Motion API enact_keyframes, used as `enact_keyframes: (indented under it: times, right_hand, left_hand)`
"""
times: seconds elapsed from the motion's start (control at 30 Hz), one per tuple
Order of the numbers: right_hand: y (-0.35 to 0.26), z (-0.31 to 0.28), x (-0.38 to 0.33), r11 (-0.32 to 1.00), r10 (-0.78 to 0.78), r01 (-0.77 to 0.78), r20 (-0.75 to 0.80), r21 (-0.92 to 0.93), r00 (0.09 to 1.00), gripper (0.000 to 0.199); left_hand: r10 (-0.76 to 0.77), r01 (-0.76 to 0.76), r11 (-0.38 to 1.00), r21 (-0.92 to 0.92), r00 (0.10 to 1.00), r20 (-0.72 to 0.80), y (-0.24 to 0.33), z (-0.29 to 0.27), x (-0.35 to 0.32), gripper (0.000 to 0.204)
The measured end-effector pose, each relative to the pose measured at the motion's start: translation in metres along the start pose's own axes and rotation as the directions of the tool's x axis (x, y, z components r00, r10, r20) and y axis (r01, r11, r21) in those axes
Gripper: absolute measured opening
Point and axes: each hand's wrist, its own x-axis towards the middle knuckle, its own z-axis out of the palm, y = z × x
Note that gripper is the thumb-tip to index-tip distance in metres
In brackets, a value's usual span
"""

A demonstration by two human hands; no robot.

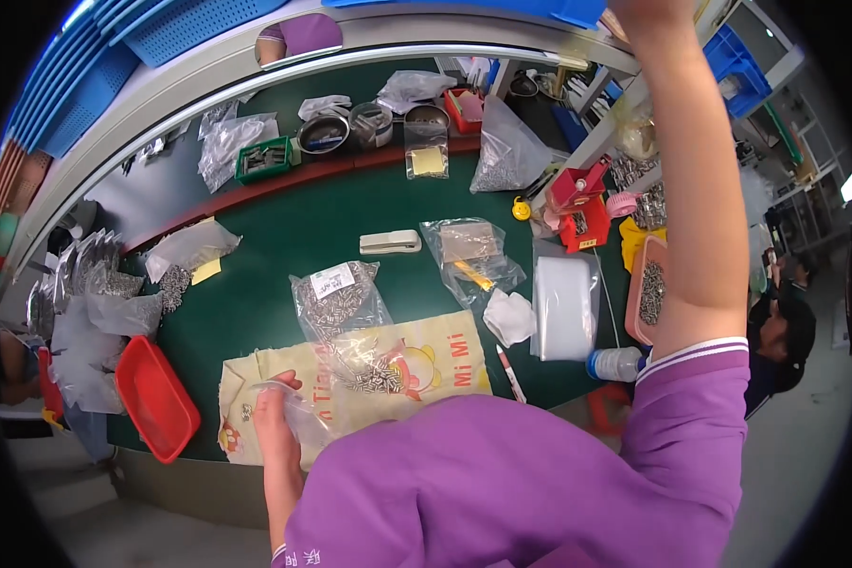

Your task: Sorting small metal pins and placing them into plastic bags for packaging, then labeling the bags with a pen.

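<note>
Left hand (273,417) pinched on small clear bag (305,421), low over printed cloth (450,358). Right hand (651,13) well apart from it, raised high near blue tray (579,11); fingers out of sight, can't tell whether gripping. Bag of metal pieces (339,308) lies partly on cloth, partly on green bench (279,232). Stapler (390,242) beyond; red tray (157,402) leftward.

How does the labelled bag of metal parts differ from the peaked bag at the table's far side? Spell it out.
The labelled bag bears a white label; none shows on the peaked bag. The labelled bag lies low, partly over the printed cloth; the peaked bag rises to a point, its contents gathered low. Both are clear plastic and hold small metal parts.
</note>
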Motion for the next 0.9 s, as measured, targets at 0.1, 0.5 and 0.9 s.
enact_keyframes:
  times: [0.1, 0.5, 0.9]
  right_hand:
    - [0.008, 0.049, -0.134, 0.952, -0.235, 0.288, 0.358, -0.104, 0.904, 0.011]
    - [0.048, 0.041, -0.456, 0.699, 0.707, -0.372, 0.513, -0.611, 0.486, 0.017]
    - [0.05, -0.013, -0.317, -0.067, 0.901, -0.865, 0.402, 0.497, 0.161, 0.039]
  left_hand:
    - [-0.033, 0.025, 0.996, -0.088, 0.995, -0.095, -0.015, -0.018, -0.008, 0.027]
    - [-0.198, 0.163, 0.953, -0.254, 0.973, -0.118, -0.006, 0.013, -0.015, 0.031]
    - [-0.173, 0.168, 0.968, -0.187, 0.985, -0.011, 0.006, 0.031, -0.02, 0.035]
